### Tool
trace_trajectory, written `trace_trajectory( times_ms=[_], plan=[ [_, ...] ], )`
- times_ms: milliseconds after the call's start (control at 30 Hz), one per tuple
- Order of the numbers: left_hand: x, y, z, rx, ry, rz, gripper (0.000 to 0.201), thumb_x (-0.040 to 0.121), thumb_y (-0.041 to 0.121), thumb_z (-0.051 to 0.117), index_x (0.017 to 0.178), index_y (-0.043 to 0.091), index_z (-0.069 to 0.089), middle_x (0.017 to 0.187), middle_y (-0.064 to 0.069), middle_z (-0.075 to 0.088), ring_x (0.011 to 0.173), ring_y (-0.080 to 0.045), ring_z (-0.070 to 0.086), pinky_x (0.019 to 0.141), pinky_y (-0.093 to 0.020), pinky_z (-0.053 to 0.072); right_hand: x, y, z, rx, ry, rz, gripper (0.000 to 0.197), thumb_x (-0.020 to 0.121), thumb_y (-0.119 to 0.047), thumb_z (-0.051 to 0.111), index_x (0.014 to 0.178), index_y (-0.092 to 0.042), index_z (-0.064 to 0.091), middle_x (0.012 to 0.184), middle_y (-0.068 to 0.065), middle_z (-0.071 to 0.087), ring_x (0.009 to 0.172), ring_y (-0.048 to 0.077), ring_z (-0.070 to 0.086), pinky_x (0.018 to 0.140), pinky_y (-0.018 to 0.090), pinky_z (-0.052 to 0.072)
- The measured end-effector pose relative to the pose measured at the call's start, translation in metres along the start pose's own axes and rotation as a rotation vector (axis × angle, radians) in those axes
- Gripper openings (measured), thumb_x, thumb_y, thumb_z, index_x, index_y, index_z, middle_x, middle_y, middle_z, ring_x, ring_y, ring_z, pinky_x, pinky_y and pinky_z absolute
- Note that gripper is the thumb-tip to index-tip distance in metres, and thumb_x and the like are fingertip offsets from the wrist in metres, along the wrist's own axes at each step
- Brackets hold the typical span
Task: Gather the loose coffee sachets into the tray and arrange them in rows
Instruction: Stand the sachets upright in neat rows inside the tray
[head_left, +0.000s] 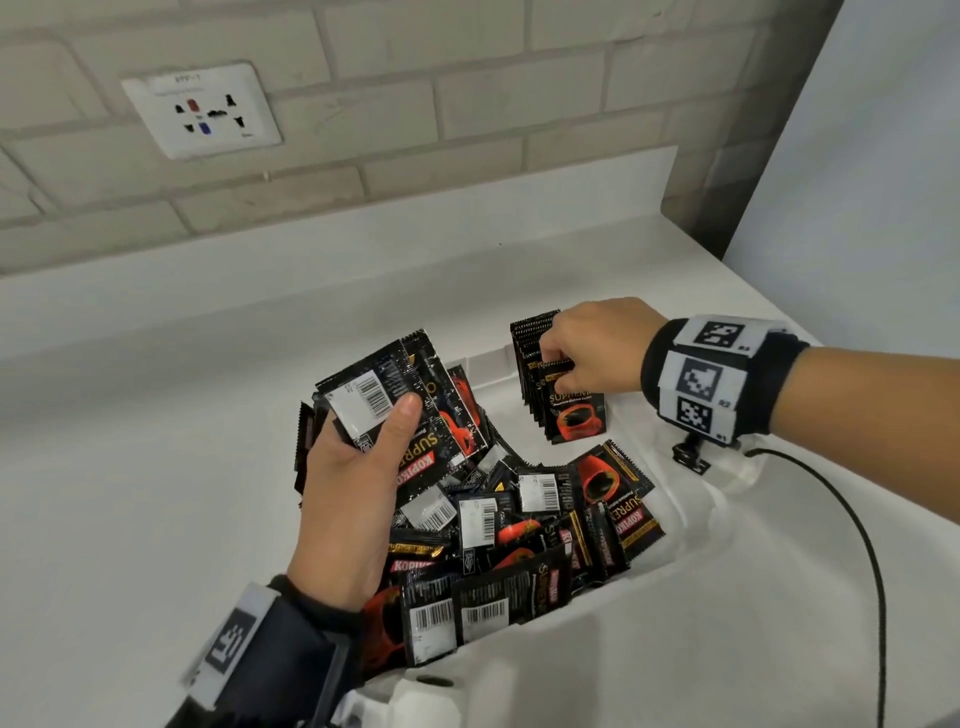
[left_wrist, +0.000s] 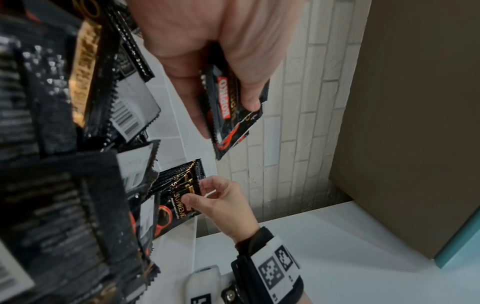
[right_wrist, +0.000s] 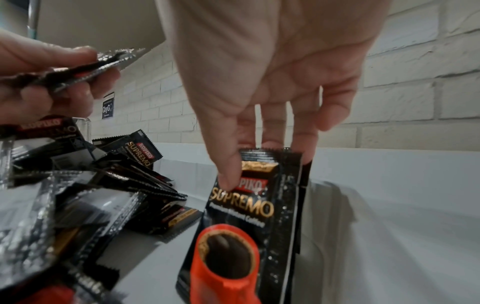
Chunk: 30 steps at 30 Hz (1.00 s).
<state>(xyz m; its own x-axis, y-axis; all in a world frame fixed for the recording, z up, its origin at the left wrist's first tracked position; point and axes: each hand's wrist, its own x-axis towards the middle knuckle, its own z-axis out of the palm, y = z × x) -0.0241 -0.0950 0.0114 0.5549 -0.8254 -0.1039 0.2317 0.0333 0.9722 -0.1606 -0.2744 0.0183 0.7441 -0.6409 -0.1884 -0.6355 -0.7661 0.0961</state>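
A white tray (head_left: 691, 551) on the counter holds a jumbled heap of black Kopiko Supremo sachets (head_left: 519, 525). At the tray's far right corner a row of sachets (head_left: 545, 384) stands upright. My right hand (head_left: 571, 358) pinches the front sachet of that row (right_wrist: 249, 205) at its top, thumb in front and fingers behind. My left hand (head_left: 363, 447) holds a fanned bunch of several sachets (head_left: 400, 395) above the heap's left side, thumb pressed on a barcode label. The same bunch (left_wrist: 231, 111) shows in the left wrist view.
A white counter (head_left: 156, 415) runs to a low white upstand and a brick wall with a socket plate (head_left: 202, 111). A black cable (head_left: 862, 545) trails right of the tray. A grey panel (head_left: 779, 119) closes the right end.
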Motion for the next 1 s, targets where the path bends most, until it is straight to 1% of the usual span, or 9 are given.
trace_trajectory(
  times_ms=[167, 267, 367, 567, 633, 733, 833, 933, 1000],
  plan=[
    [0.000, -0.001, 0.002, 0.013, -0.011, 0.002, 0.032, 0.063, 0.034, 0.066, 0.095, 0.028, 0.066, 0.104, -0.001, 0.071, 0.104, -0.025, 0.064, 0.096, -0.053, 0.045, -0.001, -0.001, 0.001, -0.074, 0.034, -0.027, 0.031, 0.083, -0.036, 0.059, 0.109, -0.020, 0.053, 0.105, -0.002, 0.057, 0.081, 0.017, 0.046, 0.064, 0.028, 0.034],
    [0.000, -0.001, 0.002, 0.015, -0.019, 0.003, 0.031, 0.062, 0.034, 0.066, 0.092, 0.028, 0.065, 0.101, -0.001, 0.072, 0.102, -0.024, 0.065, 0.095, -0.053, 0.045, 0.000, -0.001, 0.003, -0.111, 0.055, -0.041, 0.033, 0.082, -0.036, 0.060, 0.109, -0.018, 0.051, 0.105, 0.000, 0.057, 0.089, 0.021, 0.054, 0.064, 0.029, 0.036],
    [-0.001, 0.000, 0.002, 0.022, -0.014, 0.003, 0.030, 0.061, 0.035, 0.066, 0.090, 0.029, 0.066, 0.100, 0.000, 0.072, 0.101, -0.024, 0.065, 0.095, -0.053, 0.045, 0.001, -0.001, 0.002, -0.118, 0.067, -0.048, 0.036, 0.083, -0.038, 0.060, 0.111, -0.017, 0.050, 0.105, 0.000, 0.056, 0.092, 0.021, 0.055, 0.065, 0.029, 0.037],
    [-0.001, 0.001, 0.000, 0.032, -0.030, -0.003, 0.040, 0.064, 0.035, 0.065, 0.101, 0.019, 0.065, 0.101, -0.004, 0.072, 0.100, -0.025, 0.066, 0.093, -0.051, 0.047, -0.003, 0.005, -0.007, -0.038, 0.094, 0.000, 0.033, 0.085, -0.037, 0.057, 0.112, -0.020, 0.050, 0.102, -0.003, 0.054, 0.082, 0.014, 0.045, 0.066, 0.028, 0.035],
    [0.002, 0.000, -0.001, 0.022, -0.021, -0.025, 0.034, 0.071, 0.032, 0.063, 0.101, 0.017, 0.064, 0.096, -0.004, 0.073, 0.093, -0.023, 0.068, 0.086, -0.046, 0.052, -0.007, 0.008, -0.018, 0.047, 0.119, 0.027, 0.030, 0.087, -0.038, 0.056, 0.111, -0.021, 0.051, 0.096, -0.005, 0.051, 0.083, 0.013, 0.045, 0.066, 0.027, 0.035],
    [0.006, 0.000, 0.000, -0.046, -0.005, -0.122, 0.007, 0.089, 0.018, 0.053, 0.090, 0.014, 0.059, 0.075, 0.000, 0.072, 0.069, -0.014, 0.070, 0.067, -0.033, 0.055, -0.018, 0.008, -0.038, 0.330, 0.157, 0.008, 0.022, 0.085, -0.038, 0.059, 0.102, -0.025, 0.055, 0.090, -0.007, 0.056, 0.072, 0.006, 0.049, 0.060, 0.022, 0.035],
    [0.009, 0.001, 0.004, -0.144, -0.044, -0.214, 0.007, 0.091, 0.010, 0.046, 0.090, 0.009, 0.054, 0.072, -0.004, 0.069, 0.063, -0.014, 0.068, 0.063, -0.032, 0.058, -0.034, -0.007, -0.051, 0.699, 0.166, -0.035, 0.018, 0.080, -0.039, 0.064, 0.091, -0.026, 0.060, 0.085, -0.006, 0.061, 0.061, -0.003, 0.051, 0.060, 0.013, 0.039],
    [0.008, 0.001, 0.010, -0.138, -0.134, -0.193, 0.010, 0.092, 0.005, 0.045, 0.092, 0.008, 0.055, 0.071, -0.003, 0.069, 0.059, -0.012, 0.067, 0.049, -0.025, 0.055, -0.048, -0.028, -0.047, 0.934, -0.011, -0.029, 0.039, 0.072, -0.047, 0.065, 0.101, -0.023, 0.058, 0.086, -0.003, 0.065, 0.069, 0.008, 0.061, 0.064, 0.025, 0.051],
    [0.005, 0.000, 0.014, -0.098, -0.178, -0.147, 0.014, 0.090, 0.004, 0.048, 0.099, 0.010, 0.058, 0.078, -0.002, 0.071, 0.065, -0.012, 0.068, 0.051, -0.024, 0.054, -0.052, -0.039, -0.037, 1.037, -0.071, 0.004, 0.050, 0.068, -0.048, 0.068, 0.108, -0.024, 0.050, 0.087, -0.002, 0.066, 0.070, 0.011, 0.065, 0.060, 0.025, 0.054]
  ],
)
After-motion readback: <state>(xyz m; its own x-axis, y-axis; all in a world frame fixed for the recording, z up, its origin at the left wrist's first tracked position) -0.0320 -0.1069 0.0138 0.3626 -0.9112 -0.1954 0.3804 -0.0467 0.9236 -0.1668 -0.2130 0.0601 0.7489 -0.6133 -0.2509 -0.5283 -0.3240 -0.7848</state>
